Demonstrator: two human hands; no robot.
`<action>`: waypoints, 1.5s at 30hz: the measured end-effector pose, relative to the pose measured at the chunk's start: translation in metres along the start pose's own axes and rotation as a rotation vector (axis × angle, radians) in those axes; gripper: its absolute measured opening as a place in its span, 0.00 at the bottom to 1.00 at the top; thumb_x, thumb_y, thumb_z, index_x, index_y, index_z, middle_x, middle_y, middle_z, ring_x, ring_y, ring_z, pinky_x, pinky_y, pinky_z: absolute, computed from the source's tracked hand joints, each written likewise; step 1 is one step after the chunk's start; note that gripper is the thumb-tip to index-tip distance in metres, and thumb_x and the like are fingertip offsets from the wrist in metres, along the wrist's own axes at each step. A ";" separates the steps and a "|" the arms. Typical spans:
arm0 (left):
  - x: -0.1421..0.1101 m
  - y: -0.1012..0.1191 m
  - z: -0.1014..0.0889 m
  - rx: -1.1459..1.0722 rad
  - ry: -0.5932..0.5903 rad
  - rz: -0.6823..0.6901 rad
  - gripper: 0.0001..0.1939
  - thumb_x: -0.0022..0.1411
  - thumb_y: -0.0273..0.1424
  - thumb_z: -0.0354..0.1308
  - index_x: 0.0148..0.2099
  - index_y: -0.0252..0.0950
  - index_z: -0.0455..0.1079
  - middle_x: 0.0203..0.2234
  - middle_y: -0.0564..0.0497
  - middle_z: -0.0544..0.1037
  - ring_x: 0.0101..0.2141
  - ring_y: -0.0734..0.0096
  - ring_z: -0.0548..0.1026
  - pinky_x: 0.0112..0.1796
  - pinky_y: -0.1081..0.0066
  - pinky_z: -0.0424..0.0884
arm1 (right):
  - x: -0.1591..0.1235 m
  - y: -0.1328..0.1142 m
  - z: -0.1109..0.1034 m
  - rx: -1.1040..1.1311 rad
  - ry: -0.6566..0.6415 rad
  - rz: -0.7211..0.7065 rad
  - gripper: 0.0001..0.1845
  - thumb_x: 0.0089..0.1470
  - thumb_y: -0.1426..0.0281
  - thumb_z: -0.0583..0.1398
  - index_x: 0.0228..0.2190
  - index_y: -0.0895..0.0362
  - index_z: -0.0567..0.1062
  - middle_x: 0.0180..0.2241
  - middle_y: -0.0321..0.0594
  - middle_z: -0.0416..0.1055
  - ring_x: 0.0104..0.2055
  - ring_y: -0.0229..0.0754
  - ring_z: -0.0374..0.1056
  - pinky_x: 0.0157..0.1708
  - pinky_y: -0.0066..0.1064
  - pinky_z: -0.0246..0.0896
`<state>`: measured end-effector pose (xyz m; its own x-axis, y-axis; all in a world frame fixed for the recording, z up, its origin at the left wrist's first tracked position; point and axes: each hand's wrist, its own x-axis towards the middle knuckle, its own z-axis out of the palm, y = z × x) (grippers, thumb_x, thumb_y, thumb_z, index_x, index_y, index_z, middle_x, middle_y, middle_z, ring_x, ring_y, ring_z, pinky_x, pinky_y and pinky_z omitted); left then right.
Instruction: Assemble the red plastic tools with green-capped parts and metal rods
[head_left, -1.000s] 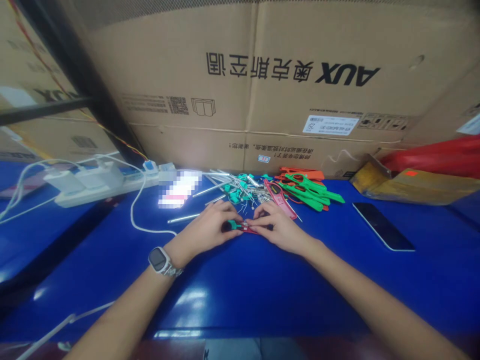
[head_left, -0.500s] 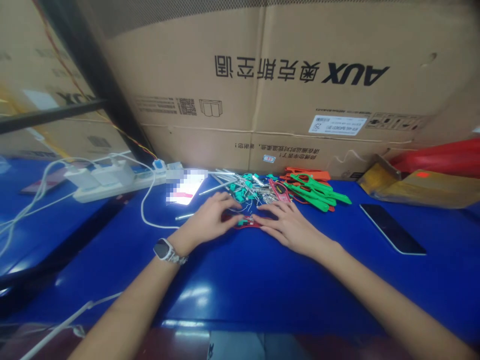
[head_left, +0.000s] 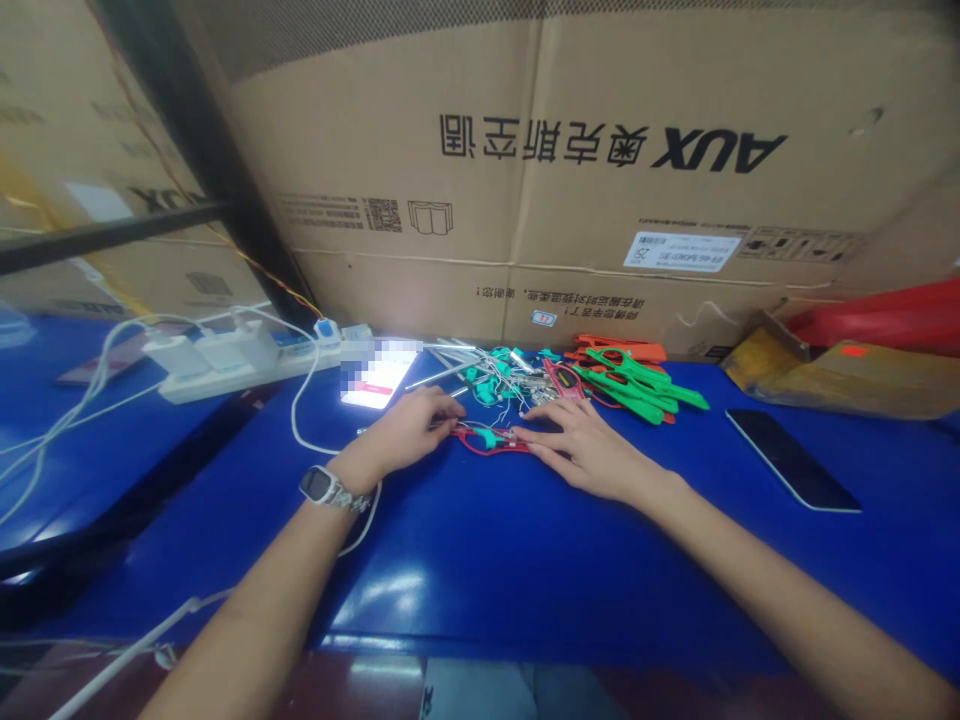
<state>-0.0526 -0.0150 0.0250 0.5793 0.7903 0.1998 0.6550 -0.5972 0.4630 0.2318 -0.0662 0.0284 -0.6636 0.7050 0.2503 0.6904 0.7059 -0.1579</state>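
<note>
A slim red plastic casing [head_left: 480, 450] lies on the blue table between my hands, with a teal part [head_left: 490, 438] and thin wires inside it. My left hand [head_left: 409, 430], a watch on its wrist, has its fingers closed at the casing's left end; the fingertips are partly hidden. At the right end, the thumb and fingers of my right hand [head_left: 581, 445] hold the casing near some small metal pieces too blurred to name. Just behind lies a pile of teal parts [head_left: 491, 385], white wires and metal rods [head_left: 454, 352]. Beside it is another red casing [head_left: 564, 380].
Green casings [head_left: 637, 390] and orange casings [head_left: 622, 348] are stacked behind my right hand. A dark phone [head_left: 791, 460] lies right, a lit phone [head_left: 382, 375] left. A power strip [head_left: 225, 370] with white cables stands at far left. A large cardboard box [head_left: 570, 220] walls the back.
My left hand has drawn back left from the teal part to the casing's left end, uncovering more of the casing. My right hand stays at the right end. The view has shifted slightly.
</note>
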 end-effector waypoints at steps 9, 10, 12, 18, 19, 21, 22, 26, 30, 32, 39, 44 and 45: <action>0.001 0.005 0.000 -0.012 -0.046 -0.007 0.07 0.63 0.34 0.57 0.39 0.36 0.73 0.36 0.47 0.74 0.38 0.63 0.73 0.39 0.64 0.70 | 0.005 -0.009 -0.001 0.034 0.052 0.040 0.17 0.66 0.65 0.53 0.50 0.45 0.78 0.46 0.43 0.73 0.51 0.49 0.66 0.56 0.51 0.54; 0.001 0.006 0.000 -0.019 -0.054 -0.009 0.07 0.63 0.34 0.57 0.39 0.37 0.73 0.35 0.47 0.75 0.38 0.63 0.73 0.39 0.64 0.70 | 0.006 -0.011 -0.001 0.027 0.059 0.048 0.17 0.66 0.65 0.53 0.48 0.46 0.79 0.46 0.44 0.73 0.51 0.49 0.66 0.55 0.50 0.54; -0.001 0.007 -0.001 -0.047 -0.071 -0.020 0.07 0.62 0.34 0.57 0.39 0.37 0.72 0.35 0.48 0.75 0.38 0.63 0.73 0.40 0.64 0.71 | 0.011 -0.015 -0.002 0.014 0.069 0.058 0.16 0.65 0.64 0.54 0.47 0.49 0.80 0.46 0.45 0.72 0.50 0.49 0.66 0.54 0.48 0.55; -0.005 0.009 -0.004 -0.085 -0.087 -0.099 0.15 0.51 0.24 0.57 0.43 0.36 0.72 0.39 0.46 0.76 0.39 0.61 0.74 0.44 0.61 0.71 | 0.033 -0.029 0.007 0.071 0.086 0.071 0.16 0.61 0.61 0.59 0.47 0.53 0.78 0.43 0.45 0.72 0.47 0.49 0.65 0.49 0.44 0.58; -0.006 0.008 -0.003 -0.075 -0.081 -0.104 0.16 0.50 0.23 0.56 0.43 0.36 0.72 0.39 0.46 0.76 0.39 0.61 0.74 0.44 0.61 0.71 | 0.036 -0.030 0.010 0.084 0.094 0.077 0.15 0.61 0.62 0.59 0.46 0.54 0.78 0.43 0.45 0.72 0.46 0.48 0.65 0.49 0.44 0.58; -0.006 0.005 -0.002 -0.056 -0.068 -0.095 0.18 0.48 0.21 0.54 0.43 0.36 0.72 0.37 0.47 0.76 0.39 0.61 0.74 0.43 0.62 0.72 | 0.038 -0.032 0.018 0.121 0.108 0.094 0.13 0.61 0.62 0.59 0.44 0.54 0.78 0.42 0.43 0.72 0.46 0.47 0.65 0.48 0.43 0.58; -0.006 0.003 -0.001 -0.048 -0.064 -0.082 0.19 0.48 0.20 0.54 0.43 0.37 0.72 0.36 0.47 0.76 0.38 0.61 0.74 0.42 0.62 0.72 | 0.038 -0.033 0.022 0.148 0.120 0.107 0.13 0.61 0.63 0.59 0.43 0.54 0.78 0.41 0.43 0.72 0.46 0.47 0.65 0.48 0.43 0.58; -0.006 -0.001 0.000 -0.038 -0.046 -0.043 0.15 0.51 0.20 0.53 0.41 0.37 0.72 0.36 0.47 0.74 0.37 0.62 0.74 0.39 0.64 0.71 | 0.033 -0.032 0.033 0.270 0.182 0.159 0.11 0.61 0.65 0.60 0.43 0.54 0.78 0.39 0.42 0.71 0.44 0.45 0.65 0.46 0.39 0.61; -0.006 0.005 -0.001 -0.096 -0.004 -0.049 0.16 0.53 0.19 0.50 0.42 0.35 0.71 0.37 0.47 0.72 0.34 0.66 0.73 0.36 0.67 0.70 | 0.031 -0.031 0.035 0.333 0.231 0.158 0.09 0.59 0.67 0.61 0.42 0.54 0.77 0.38 0.41 0.70 0.43 0.44 0.65 0.44 0.38 0.62; -0.006 0.010 -0.002 -0.106 -0.003 -0.053 0.16 0.53 0.18 0.49 0.42 0.35 0.71 0.37 0.48 0.72 0.31 0.68 0.72 0.34 0.68 0.69 | 0.031 -0.032 0.035 0.334 0.240 0.158 0.09 0.59 0.67 0.62 0.42 0.55 0.76 0.37 0.41 0.70 0.42 0.44 0.65 0.44 0.39 0.62; -0.006 0.018 -0.004 -0.087 -0.016 -0.010 0.08 0.62 0.29 0.56 0.43 0.37 0.74 0.35 0.50 0.75 0.30 0.69 0.73 0.34 0.69 0.67 | 0.031 -0.032 0.035 0.320 0.238 0.171 0.09 0.57 0.67 0.63 0.40 0.55 0.76 0.37 0.41 0.71 0.41 0.45 0.65 0.44 0.40 0.61; -0.004 0.013 -0.005 -0.128 -0.036 0.043 0.12 0.69 0.37 0.52 0.44 0.38 0.75 0.36 0.49 0.77 0.36 0.67 0.75 0.39 0.68 0.69 | 0.032 -0.032 0.035 0.316 0.249 0.179 0.09 0.57 0.67 0.63 0.41 0.55 0.76 0.37 0.41 0.71 0.42 0.45 0.65 0.44 0.41 0.61; -0.004 0.013 -0.005 -0.135 -0.040 0.039 0.12 0.69 0.37 0.52 0.44 0.38 0.75 0.36 0.49 0.78 0.36 0.67 0.75 0.39 0.68 0.69 | 0.032 -0.032 0.035 0.315 0.250 0.180 0.10 0.57 0.67 0.63 0.41 0.55 0.76 0.37 0.41 0.71 0.42 0.45 0.65 0.44 0.41 0.61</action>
<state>-0.0493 -0.0251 0.0343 0.6239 0.7590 0.1865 0.5620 -0.6014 0.5679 0.1781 -0.0641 0.0080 -0.4238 0.8082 0.4089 0.6415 0.5865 -0.4944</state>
